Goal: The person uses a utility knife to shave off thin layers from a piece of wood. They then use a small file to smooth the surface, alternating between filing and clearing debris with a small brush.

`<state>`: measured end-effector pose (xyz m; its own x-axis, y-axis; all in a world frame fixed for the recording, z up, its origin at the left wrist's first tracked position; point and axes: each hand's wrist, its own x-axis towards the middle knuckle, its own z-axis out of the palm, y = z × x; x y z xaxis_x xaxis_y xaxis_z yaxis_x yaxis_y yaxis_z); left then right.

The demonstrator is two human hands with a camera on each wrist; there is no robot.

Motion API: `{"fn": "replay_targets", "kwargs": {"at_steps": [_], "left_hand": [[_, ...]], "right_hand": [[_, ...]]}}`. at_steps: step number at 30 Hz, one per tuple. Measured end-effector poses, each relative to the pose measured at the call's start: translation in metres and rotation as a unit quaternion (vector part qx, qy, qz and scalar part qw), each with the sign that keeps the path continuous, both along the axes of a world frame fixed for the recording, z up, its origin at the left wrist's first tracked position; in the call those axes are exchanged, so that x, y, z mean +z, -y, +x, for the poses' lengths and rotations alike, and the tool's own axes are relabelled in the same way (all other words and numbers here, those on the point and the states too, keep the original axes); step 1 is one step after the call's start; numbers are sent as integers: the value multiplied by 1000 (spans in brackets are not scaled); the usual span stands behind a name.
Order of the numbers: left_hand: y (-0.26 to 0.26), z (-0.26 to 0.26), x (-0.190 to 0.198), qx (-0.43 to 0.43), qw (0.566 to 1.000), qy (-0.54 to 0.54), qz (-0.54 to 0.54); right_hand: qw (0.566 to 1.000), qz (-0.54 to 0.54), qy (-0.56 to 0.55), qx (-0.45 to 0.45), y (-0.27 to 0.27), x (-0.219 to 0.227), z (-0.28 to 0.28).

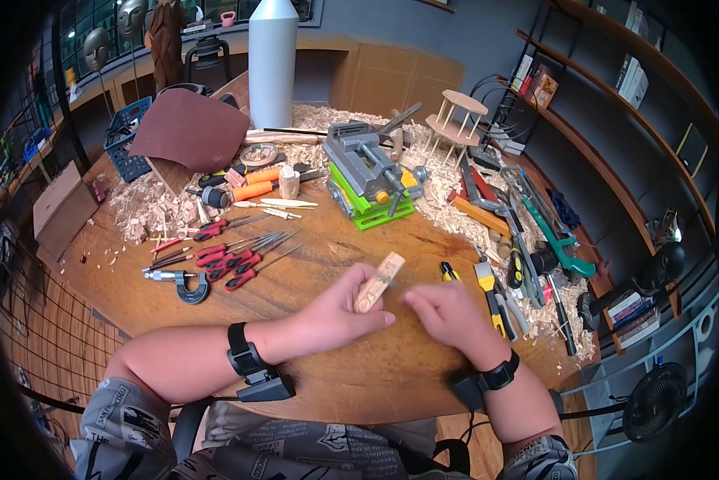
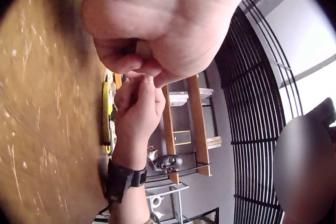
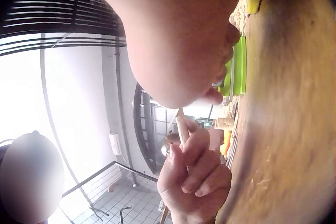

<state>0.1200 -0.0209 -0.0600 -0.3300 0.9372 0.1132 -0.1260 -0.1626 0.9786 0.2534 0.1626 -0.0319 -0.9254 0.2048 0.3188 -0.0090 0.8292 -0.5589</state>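
Note:
In the head view my left hand (image 1: 339,312) grips a small flat wooden piece (image 1: 381,282) that slants up to the right, thumb below it. My right hand (image 1: 451,316) is just right of it, fingers curled, pinching a thin grey item (image 1: 393,283) that reaches across the wood; what kind it is I cannot tell. In the left wrist view my left hand (image 2: 163,24) hides most of the wood, and my right hand (image 2: 139,111) meets it at the fingertips. The right wrist view has the wood (image 3: 182,127) rising from my left hand (image 3: 194,182), with my right hand (image 3: 178,40) over its end.
Red-handled files (image 1: 235,260) and a micrometer (image 1: 185,286) lie left on the table (image 1: 295,376). A grey and green vise (image 1: 367,176) stands behind the hands. Pliers (image 1: 503,312), a brush (image 1: 485,276) and saws (image 1: 563,256) lie right, among wood shavings (image 1: 447,232).

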Motion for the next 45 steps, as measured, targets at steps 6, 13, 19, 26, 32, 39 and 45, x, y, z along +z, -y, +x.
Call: {"fn": "replay_targets", "kwargs": {"at_steps": [6, 13, 19, 26, 32, 39, 45], "left_hand": [[3, -3, 6, -13, 999, 36, -27], [5, -1, 14, -8, 997, 8, -76], [4, 1, 11, 8, 998, -2, -61], [4, -1, 13, -12, 996, 5, -91], [4, 0, 7, -16, 998, -32, -48], [4, 2, 13, -29, 997, -7, -68], [5, -4, 6, -37, 993, 41, -108]], "right_hand": [[999, 12, -47, -23, 3, 4, -1], [998, 36, -12, 58, 2, -6, -2], [998, 30, -2, 55, 5, -4, 0], [998, 27, -43, -37, 5, -1, -1], [996, 47, -51, 50, 10, -3, -1], [993, 56, -43, 96, 13, -7, -3], [995, 46, -39, 83, 6, -10, -1]]}}
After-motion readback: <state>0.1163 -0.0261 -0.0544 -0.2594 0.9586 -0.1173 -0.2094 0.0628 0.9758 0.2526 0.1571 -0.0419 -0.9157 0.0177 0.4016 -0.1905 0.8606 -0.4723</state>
